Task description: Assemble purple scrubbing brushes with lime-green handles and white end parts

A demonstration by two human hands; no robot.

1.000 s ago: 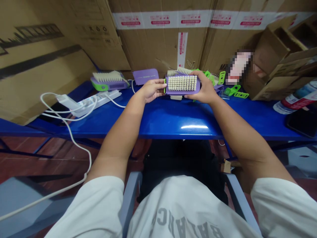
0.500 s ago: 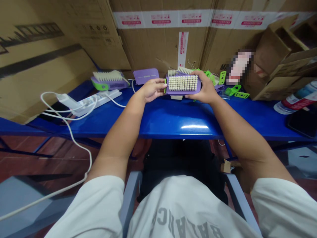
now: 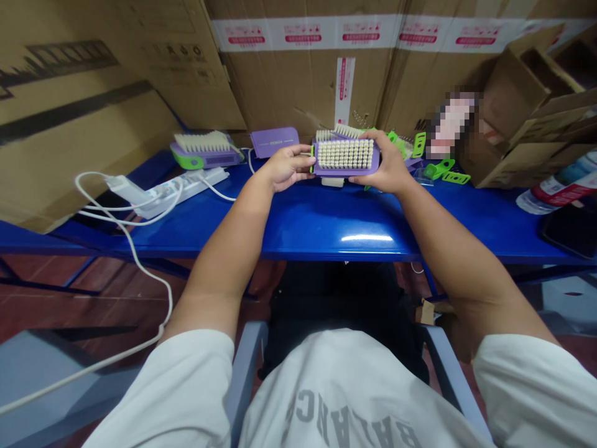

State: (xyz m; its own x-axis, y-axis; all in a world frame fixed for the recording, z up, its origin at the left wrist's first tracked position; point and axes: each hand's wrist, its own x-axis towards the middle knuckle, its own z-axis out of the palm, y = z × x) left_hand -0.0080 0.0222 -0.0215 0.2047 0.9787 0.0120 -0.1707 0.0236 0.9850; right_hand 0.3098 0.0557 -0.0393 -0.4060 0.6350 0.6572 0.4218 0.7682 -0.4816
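Observation:
A purple plastic brush with rows of white bristles facing up is held between my two hands, above the back of the blue table. My left hand grips its left end, with the fingers reaching to the green edge. My right hand wraps its right end. Behind it lie more white-bristled brush pieces. To the left sits a finished-looking purple and green brush, beside a flat purple cover. Bright green plastic parts are scattered to the right.
The blue table runs across in front of me, with a white power strip and tangled white cables at left. Cardboard boxes stand behind it. A plastic bottle and a black phone lie at right.
The purple brush and both hands have shifted slightly up and to the right. The grip on the brush looks the same.

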